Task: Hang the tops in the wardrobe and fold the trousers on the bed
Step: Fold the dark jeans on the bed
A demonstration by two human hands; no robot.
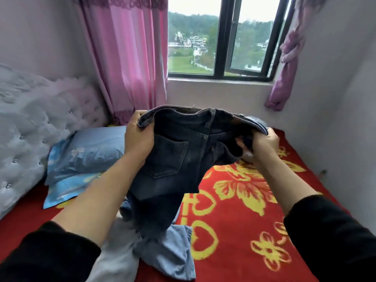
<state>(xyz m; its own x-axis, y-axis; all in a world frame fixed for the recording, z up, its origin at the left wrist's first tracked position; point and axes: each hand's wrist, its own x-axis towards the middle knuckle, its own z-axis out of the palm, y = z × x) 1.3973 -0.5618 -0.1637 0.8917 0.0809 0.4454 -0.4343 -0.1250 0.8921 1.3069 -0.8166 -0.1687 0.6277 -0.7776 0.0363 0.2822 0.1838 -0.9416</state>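
Now your left hand (136,137) and right hand (262,143) each grip a waistband end of the dark jeans (179,159) — held up between them, legs trailing below onto the bed (234,220).

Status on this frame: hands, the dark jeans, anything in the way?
Waistband held by left grip and right grip. The dark jeans hang over the bed, unfolded. Under them, pale blue garments heaped.

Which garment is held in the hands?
The dark jeans: the left hand and right hand grip them; the light blue garment lies crumpled on the bed.
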